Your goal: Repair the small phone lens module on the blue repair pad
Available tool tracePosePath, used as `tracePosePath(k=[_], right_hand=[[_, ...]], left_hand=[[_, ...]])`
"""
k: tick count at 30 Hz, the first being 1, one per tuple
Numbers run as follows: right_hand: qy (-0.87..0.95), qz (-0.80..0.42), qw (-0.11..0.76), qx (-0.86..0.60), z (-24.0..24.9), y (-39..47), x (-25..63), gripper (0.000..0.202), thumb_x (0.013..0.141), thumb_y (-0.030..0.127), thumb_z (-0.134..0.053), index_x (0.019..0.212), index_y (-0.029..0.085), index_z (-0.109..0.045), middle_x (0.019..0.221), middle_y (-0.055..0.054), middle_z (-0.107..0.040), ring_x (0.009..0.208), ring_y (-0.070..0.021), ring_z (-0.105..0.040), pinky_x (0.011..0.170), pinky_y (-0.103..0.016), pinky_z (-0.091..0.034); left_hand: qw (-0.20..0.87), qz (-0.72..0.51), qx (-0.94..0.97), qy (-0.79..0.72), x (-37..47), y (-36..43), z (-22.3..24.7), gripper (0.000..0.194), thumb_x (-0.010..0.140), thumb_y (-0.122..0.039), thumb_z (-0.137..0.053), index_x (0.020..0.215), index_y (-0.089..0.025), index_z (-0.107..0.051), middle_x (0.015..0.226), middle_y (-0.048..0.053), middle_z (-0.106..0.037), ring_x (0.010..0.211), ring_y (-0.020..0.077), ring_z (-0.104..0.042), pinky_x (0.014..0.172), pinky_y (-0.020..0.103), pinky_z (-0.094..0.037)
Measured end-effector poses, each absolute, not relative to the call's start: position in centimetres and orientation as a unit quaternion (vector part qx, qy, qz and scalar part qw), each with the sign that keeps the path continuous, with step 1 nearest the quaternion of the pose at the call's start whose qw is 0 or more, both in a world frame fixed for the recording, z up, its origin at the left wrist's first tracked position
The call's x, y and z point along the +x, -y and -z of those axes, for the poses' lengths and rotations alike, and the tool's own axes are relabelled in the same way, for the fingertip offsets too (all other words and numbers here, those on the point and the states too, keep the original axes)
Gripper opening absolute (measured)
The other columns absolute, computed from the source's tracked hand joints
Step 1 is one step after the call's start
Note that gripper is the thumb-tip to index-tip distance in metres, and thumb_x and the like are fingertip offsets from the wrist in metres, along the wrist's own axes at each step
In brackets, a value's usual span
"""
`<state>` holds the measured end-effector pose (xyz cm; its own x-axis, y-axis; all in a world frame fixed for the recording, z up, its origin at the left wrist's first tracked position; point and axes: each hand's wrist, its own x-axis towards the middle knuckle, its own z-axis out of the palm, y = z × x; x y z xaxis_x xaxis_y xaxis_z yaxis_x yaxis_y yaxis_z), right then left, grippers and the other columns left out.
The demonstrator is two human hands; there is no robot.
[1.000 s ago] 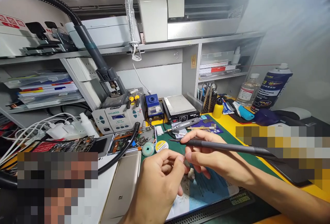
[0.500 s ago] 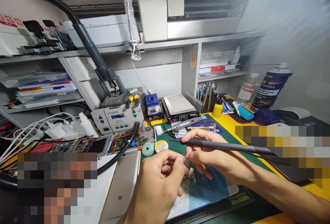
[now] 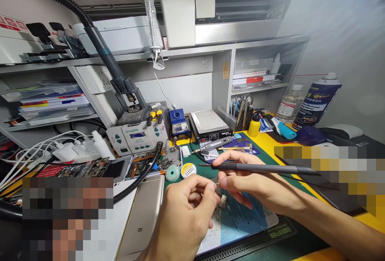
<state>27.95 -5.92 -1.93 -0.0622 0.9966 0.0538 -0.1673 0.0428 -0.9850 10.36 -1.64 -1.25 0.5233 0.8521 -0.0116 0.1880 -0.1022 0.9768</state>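
Note:
My left hand [image 3: 188, 213] is closed, thumb and forefinger pinching one end of a thin, pale, wire-like strand [image 3: 217, 183]. The strand's other end meets the thumb and finger of my right hand [image 3: 240, 179]. Across that right hand lies a slim dark grey soldering iron [image 3: 261, 168], its narrow tip pointing left above the bench mat. Below the fingers, a small pale metallic part [image 3: 223, 201] sits over the blue-and-white work pad [image 3: 240, 221], partly hidden by my hands. What exactly the strand is stays too small to make out.
A gold phone [image 3: 140, 221] lies left of my left hand. Behind stand a rework station [image 3: 138, 136], a flat heating plate [image 3: 209, 121] and a round yellow-and-white tin [image 3: 188, 170]. A black hose [image 3: 147, 166] curves in from the left. Spray can [image 3: 317, 100] and bottle [image 3: 289, 102] stand right.
Both hands hold nearly the same pose. The soldering iron has shifted very slightly, its rear end a little higher.

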Motion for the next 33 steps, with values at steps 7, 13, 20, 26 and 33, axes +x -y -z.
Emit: tracePosePath(k=[7, 13, 20, 26, 33], right_hand=[[0.506, -0.522, 0.501, -0.470, 1.3, 6.3, 28.9, 0.026, 0.086, 0.019, -0.069, 0.108, 0.019, -0.056, 0.075, 0.004, -0.059, 0.045, -0.0031, -0.040, 0.037, -0.014, -0.034], [0.516, -0.477, 0.499, -0.507, 0.4, 6.5, 29.9, 0.022, 0.086, 0.013, -0.067, 0.106, 0.019, -0.059, 0.074, 0.004, -0.060, 0.050, -0.0029, -0.040, 0.042, -0.013, -0.031], [0.539, -0.431, 0.531, -0.492, 0.6, 6.6, 29.2, 0.027, 0.084, 0.022, -0.072, 0.106, 0.018, -0.057, 0.084, -0.003, -0.067, 0.067, -0.0117, -0.057, 0.060, -0.023, -0.046], [0.526, -0.466, 0.529, -0.475, 1.6, 6.5, 27.5, 0.028, 0.085, 0.026, -0.072, 0.107, 0.019, -0.057, 0.080, -0.002, -0.066, 0.064, -0.0129, -0.058, 0.060, -0.026, -0.048], [0.515, -0.478, 0.524, -0.481, 2.0, 6.6, 27.6, 0.027, 0.087, 0.027, -0.070, 0.108, 0.019, -0.057, 0.077, -0.001, -0.063, 0.056, -0.0118, -0.058, 0.053, -0.025, -0.048]], left_hand=[[0.538, -0.312, 0.687, -0.377, 9.8, 1.3, 1.2, 0.026, 0.083, -0.038, -0.059, 0.072, -0.015, -0.065, 0.065, 0.003, -0.070, 0.040, 0.0055, -0.051, 0.039, 0.014, -0.039], [0.525, -0.286, 0.702, -0.387, 9.5, 0.6, 1.0, 0.027, 0.084, -0.040, -0.059, 0.075, -0.015, -0.067, 0.044, -0.003, -0.054, 0.040, 0.0087, -0.052, 0.040, 0.016, -0.041], [0.524, -0.304, 0.697, -0.383, 9.6, 0.9, 1.1, 0.026, 0.082, -0.039, -0.060, 0.073, -0.015, -0.066, 0.060, 0.002, -0.066, 0.042, 0.0089, -0.053, 0.039, 0.017, -0.040], [0.508, -0.300, 0.713, -0.379, 10.0, 1.2, 1.8, 0.029, 0.083, -0.040, -0.057, 0.070, -0.016, -0.064, 0.049, -0.001, -0.057, 0.039, 0.0090, -0.049, 0.037, 0.018, -0.034], [0.558, -0.248, 0.696, -0.378, 9.7, 1.1, 1.2, 0.033, 0.086, -0.045, -0.055, 0.076, -0.015, -0.065, 0.046, 0.000, -0.059, 0.036, 0.0079, -0.047, 0.036, 0.016, -0.034]])
